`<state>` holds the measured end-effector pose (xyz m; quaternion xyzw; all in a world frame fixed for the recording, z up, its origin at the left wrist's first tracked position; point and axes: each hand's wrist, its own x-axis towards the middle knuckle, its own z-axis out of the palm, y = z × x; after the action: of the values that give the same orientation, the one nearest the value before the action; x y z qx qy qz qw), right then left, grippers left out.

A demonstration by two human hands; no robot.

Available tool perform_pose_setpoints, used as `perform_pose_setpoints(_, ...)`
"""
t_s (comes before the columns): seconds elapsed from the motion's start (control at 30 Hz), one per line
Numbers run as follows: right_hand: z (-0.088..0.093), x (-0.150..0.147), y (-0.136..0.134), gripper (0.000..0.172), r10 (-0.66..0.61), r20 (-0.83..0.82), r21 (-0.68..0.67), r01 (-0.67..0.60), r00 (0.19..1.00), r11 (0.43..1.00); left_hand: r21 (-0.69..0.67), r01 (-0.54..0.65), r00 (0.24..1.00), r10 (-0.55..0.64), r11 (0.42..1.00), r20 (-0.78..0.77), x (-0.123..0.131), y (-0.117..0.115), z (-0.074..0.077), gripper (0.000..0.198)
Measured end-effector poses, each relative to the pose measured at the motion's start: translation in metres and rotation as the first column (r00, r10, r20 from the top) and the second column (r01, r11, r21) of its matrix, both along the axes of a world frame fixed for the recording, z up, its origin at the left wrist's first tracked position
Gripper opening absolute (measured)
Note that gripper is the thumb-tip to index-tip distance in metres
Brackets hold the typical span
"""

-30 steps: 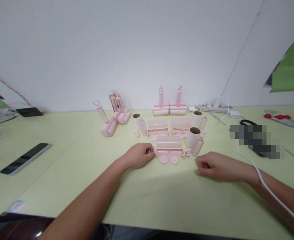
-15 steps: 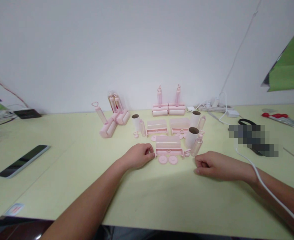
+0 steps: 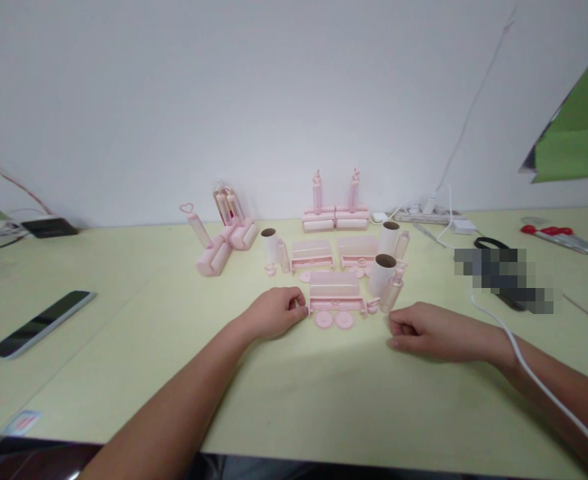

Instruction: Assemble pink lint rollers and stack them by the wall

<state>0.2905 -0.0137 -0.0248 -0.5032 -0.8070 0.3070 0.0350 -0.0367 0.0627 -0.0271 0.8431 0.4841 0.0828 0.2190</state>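
My left hand point(image 3: 277, 312) rests on the table with its fingers loosely curled, holding nothing. Its fingertips are beside the left end of a pink plastic holder point(image 3: 337, 304) with a clear cover point(image 3: 334, 285). Two pink discs point(image 3: 324, 320) lie in front of that holder. To the right, my right hand point(image 3: 419, 331) is curled in a loose fist on the table, with nothing visible in it. Just beyond it stand a clear pink tube point(image 3: 391, 293) and a white paper roll point(image 3: 382, 279) with a brown core. A small pink heart-topped piece point(image 3: 373, 306) lies at the holder's right end.
Behind are more holder parts point(image 3: 313, 255), paper rolls point(image 3: 269, 245) and assembled pink rollers point(image 3: 318, 220) near the wall. More rollers point(image 3: 214, 257) stand at left. A phone point(image 3: 41, 323) lies far left. At right are a black strap point(image 3: 494, 243), red-handled scissors point(image 3: 554, 233) and a white cable point(image 3: 529, 367).
Both hands and the pink parts stay in place. Only the view has shifted very slightly.
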Motion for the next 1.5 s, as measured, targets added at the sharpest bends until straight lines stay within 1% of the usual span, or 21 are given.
perform_pose_setpoints(0.1,0.0,0.003,0.003,0.03,-0.04,-0.025,0.024,0.04,0.999,0.999,-0.005,0.002,1.0,-0.002,1.0,0.006,0.0,0.0,0.0,0.024)
perform_pose_setpoints(0.2,-0.001,0.01,0.006,0.043,-0.186,-0.09,0.109,0.195,0.978,0.975,-0.005,0.0,1.0,0.0,1.0,0.011,0.0,-0.001,0.0,0.024)
perform_pose_setpoints(0.3,0.001,0.016,0.008,0.05,-0.338,-0.224,0.206,0.383,0.914,0.9,-0.003,-0.003,1.0,0.003,1.0,0.007,0.001,-0.002,0.001,0.024)
perform_pose_setpoints(0.4,0.004,0.016,0.008,0.048,-0.418,-0.342,0.335,0.525,0.841,0.782,-0.003,-0.004,1.0,0.004,1.0,-0.009,0.001,-0.002,0.001,0.024)
perform_pose_setpoints(0.43,0.004,0.015,0.007,0.044,-0.426,-0.382,0.36,0.557,0.82,0.749,-0.004,-0.003,1.0,0.003,1.0,-0.012,0.001,-0.002,0.001,0.024)
perform_pose_setpoints(0.47,0.003,0.013,0.007,0.04,-0.423,-0.423,0.366,0.578,0.801,0.729,-0.004,-0.003,1.0,0.002,1.0,-0.012,0.001,-0.002,0.001,0.024)
perform_pose_setpoints(0.57,-0.001,0.008,0.006,0.028,-0.382,-0.545,0.321,0.607,0.746,0.727,-0.001,-0.009,1.0,0.009,1.0,-0.012,0.001,-0.002,0.001,0.025)
perform_pose_setpoints(0.63,-0.003,0.006,0.005,0.027,-0.353,-0.604,0.308,0.618,0.714,0.723,0.0,-0.016,1.0,0.016,1.0,-0.012,0.001,-0.002,0.001,0.025)
perform_pose_setpoints(0.67,-0.004,0.006,0.004,0.027,-0.34,-0.622,0.328,0.629,0.705,0.705,0.001,-0.019,1.0,0.019,1.0,-0.008,0.001,-0.002,0.001,0.025)
perform_pose_setpoints(0.73,-0.004,0.007,0.004,0.026,-0.29,-0.63,0.427,0.633,0.72,0.646,-0.003,-0.024,1.0,0.024,1.0,0.005,0.001,-0.003,0.001,0.025)
perform_pose_setpoints(0.8,-0.002,0.009,0.006,0.029,-0.214,-0.591,0.552,0.583,0.778,0.596,-0.009,-0.029,0.999,0.029,1.0,0.019,0.002,-0.003,0.002,0.025)
perform_pose_setpoints(0.83,-0.002,0.011,0.007,0.034,-0.176,-0.556,0.599,0.539,0.812,0.592,-0.011,-0.031,0.999,0.031,0.999,0.023,0.002,-0.002,0.002,0.025)
perform_pose_setpoints(0.87,-0.003,0.012,0.009,0.039,-0.144,-0.519,0.627,0.49,0.843,0.605,-0.013,-0.03,0.999,0.031,0.999,0.024,0.002,-0.002,0.002,0.024)
perform_pose_setpoints(0.93,-0.005,0.015,0.012,0.048,-0.104,-0.457,0.633,0.405,0.883,0.659,-0.011,-0.028,0.999,0.028,1.0,0.025,0.002,-0.002,0.002,0.024)
perform_pose_setpoints(1.0,-0.01,0.017,0.016,0.052,-0.08,-0.436,0.603,0.357,0.896,0.713,-0.012,-0.031,0.999,0.031,0.999,0.028,0.001,-0.002,0.002,0.024)
perform_pose_setpoints(1.1,-0.018,0.019,0.021,0.054,-0.079,-0.512,0.512,0.378,0.856,0.771,-0.019,-0.042,0.998,0.043,0.999,0.035,0.001,-0.001,0.001,0.025)
perform_pose_setpoints(1.23,-0.025,0.023,0.029,0.054,-0.154,-0.591,0.383,0.443,0.792,0.81,-0.025,-0.042,0.998,0.043,0.999,0.038,0.001,-0.001,0.0,0.025)
perform_pose_setpoints(1.3,-0.025,0.025,0.032,0.049,-0.213,-0.584,0.363,0.487,0.783,0.794,-0.026,-0.045,0.998,0.046,0.999,0.04,0.001,-0.001,0.0,0.025)
perform_pose_setpoints(1.33,-0.024,0.026,0.032,0.044,-0.244,-0.57,0.374,0.512,0.785,0.773,-0.028,-0.049,0.998,0.05,0.998,0.04,0.001,-0.001,0.0,0.025)
perform_pose_setpoints(1.4,-0.022,0.027,0.032,0.037,-0.297,-0.519,0.425,0.544,0.801,0.724,-0.033,-0.059,0.998,0.061,0.998,0.035,0.001,-0.001,0.0,0.025)
perform_pose_setpoints(1.5,-0.019,0.028,0.032,0.033,-0.337,-0.442,0.507,0.542,0.831,0.67,-0.033,-0.067,0.997,0.068,0.997,0.021,0.002,-0.001,0.001,0.025)
